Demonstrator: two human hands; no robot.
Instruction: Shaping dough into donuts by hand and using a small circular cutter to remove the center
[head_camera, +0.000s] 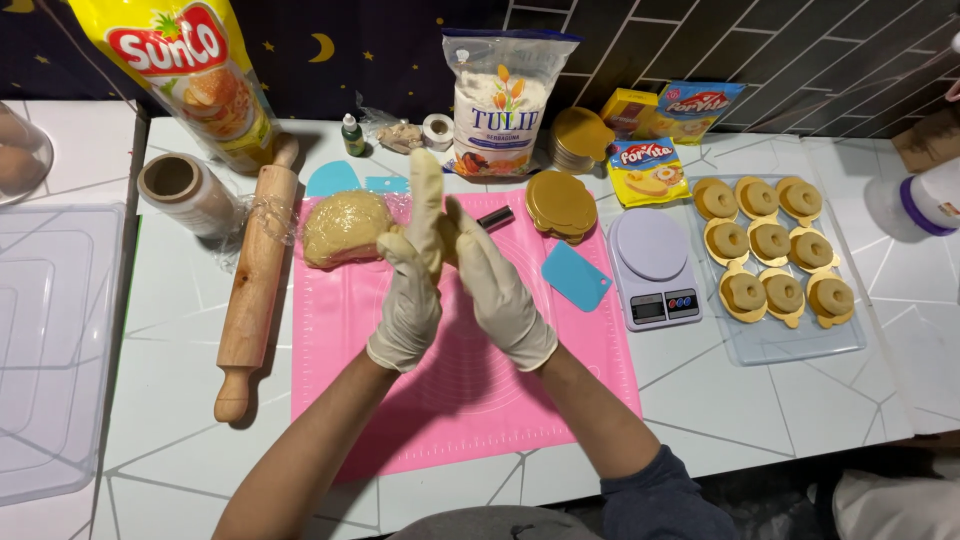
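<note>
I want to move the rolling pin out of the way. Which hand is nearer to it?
Left. The left hand is over the pink mat, just right of the rolling pin; the right hand presses against it from the far side, farther from the pin.

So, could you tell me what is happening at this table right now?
A person in pale gloves presses the left hand and right hand together, palms facing, around a strip of dough held above a pink mat. A larger dough lump sits on plastic wrap at the mat's far left corner, next to a wooden rolling pin. To the right stand a kitchen scale and a clear tray of nine ring-shaped pieces on gold cards.
</note>
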